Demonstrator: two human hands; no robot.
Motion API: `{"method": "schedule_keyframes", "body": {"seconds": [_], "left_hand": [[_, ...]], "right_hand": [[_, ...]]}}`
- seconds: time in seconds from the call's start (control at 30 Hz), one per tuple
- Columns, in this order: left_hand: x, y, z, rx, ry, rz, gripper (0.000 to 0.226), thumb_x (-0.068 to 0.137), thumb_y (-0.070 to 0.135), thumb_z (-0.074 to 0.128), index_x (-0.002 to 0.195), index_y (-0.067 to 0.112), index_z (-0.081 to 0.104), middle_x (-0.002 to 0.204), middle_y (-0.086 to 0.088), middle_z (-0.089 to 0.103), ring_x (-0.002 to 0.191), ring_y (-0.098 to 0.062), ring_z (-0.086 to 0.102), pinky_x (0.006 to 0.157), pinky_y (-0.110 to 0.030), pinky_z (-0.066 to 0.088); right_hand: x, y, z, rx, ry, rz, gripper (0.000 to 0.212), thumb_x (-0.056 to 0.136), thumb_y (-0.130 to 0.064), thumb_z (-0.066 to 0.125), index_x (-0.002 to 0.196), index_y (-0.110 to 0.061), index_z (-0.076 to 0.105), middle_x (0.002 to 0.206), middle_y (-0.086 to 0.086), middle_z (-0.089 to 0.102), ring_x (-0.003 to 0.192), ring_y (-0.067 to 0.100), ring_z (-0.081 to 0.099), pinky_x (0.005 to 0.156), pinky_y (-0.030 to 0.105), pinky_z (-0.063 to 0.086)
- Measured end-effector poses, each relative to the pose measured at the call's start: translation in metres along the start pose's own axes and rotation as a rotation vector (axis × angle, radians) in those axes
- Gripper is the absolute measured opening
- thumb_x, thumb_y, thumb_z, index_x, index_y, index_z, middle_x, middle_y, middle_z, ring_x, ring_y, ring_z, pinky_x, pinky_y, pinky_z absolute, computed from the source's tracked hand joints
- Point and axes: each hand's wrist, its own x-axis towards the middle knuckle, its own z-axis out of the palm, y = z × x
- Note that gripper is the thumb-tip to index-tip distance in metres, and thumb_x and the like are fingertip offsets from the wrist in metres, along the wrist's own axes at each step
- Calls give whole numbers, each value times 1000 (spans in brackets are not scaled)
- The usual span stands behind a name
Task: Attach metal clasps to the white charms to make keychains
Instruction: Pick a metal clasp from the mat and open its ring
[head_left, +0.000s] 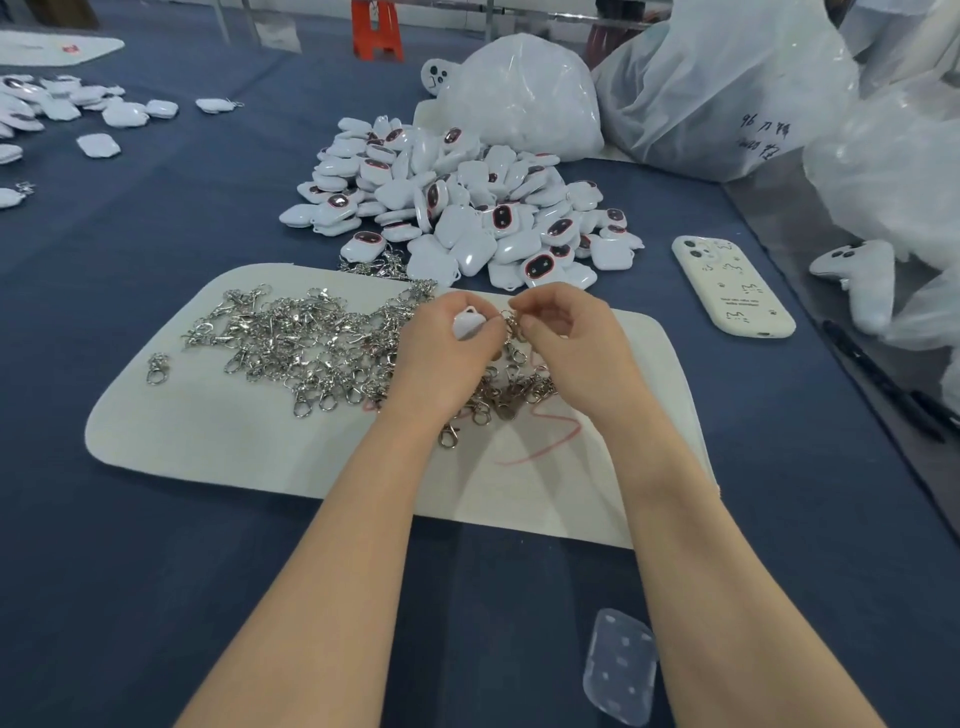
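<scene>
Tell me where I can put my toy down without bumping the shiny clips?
The near-left corner of the white mat is bare, in front of the clasp pile and left of the left hand. The blue cloth left of the charm pile is open too. The mat's far half is crowded, especially around the left hand and right hand.

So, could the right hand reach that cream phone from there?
Probably yes: only flat mat and blue cloth lie between the right hand and the phone, though its fingers pinch a clasp.
</scene>
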Motion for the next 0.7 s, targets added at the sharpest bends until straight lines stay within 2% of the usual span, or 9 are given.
{"method": "schedule_keyframes", "body": {"seconds": [0.07,0.27,0.37,0.47,0.53,0.6,0.7], "left_hand": [[0,0,0,-15,20,1,20,83,14,64,68,27,60,59,3,63,61,-18,64,61,-30,49],[-1,1,0,-27,17,23,20,83,14,64,68,27,61,55,8,60,51,-7,56,56,-26,45],[-1,1,0,-31,11,15,21,82,14,65,67,28,61,55,10,61,56,-9,62,64,-33,53],[0,1,0,-51,8,-15,21,82,13,65,66,28,60,55,9,61,60,-12,66,67,-33,55],[-1,3,-1,-85,-4,-39,21,82,12,64,67,27,61,50,10,61,57,-10,65,61,-27,53],[-1,4,-2,-145,-22,-63,20,83,10,64,69,24,62,49,10,62,53,-5,63,54,-20,50],[-3,7,-3,-202,-50,-82,17,86,9,64,74,21,64,59,4,65,54,-6,64,52,-17,48]], "right_hand": [[-1,-1,-1,-1,18,5,23,90,-2,52,94,-22,63,95,-10,65,91,13,62,80,22,48],[-2,0,0,-3,-15,-11,6,88,-15,64,94,-17,66,90,-2,69,89,11,64,83,28,52],[-1,-1,1,-89,22,-41,12,90,-9,58,93,-17,68,86,-4,68,87,13,64,85,31,52],[-1,-2,-4,-117,-18,-45,21,93,-5,52,98,-16,69,83,-7,65,85,15,63,86,34,51],[-2,-3,-9,-19,-74,-13,24,94,-1,49,99,-16,67,83,-3,64,79,15,63,84,34,54],[-3,-5,-13,128,-137,25,24,94,2,48,102,-12,66,84,1,64,71,9,64,77,26,57],[-3,-8,-14,166,-118,23,20,91,1,54,96,-13,66,81,0,65,69,8,66,74,23,57]]}}
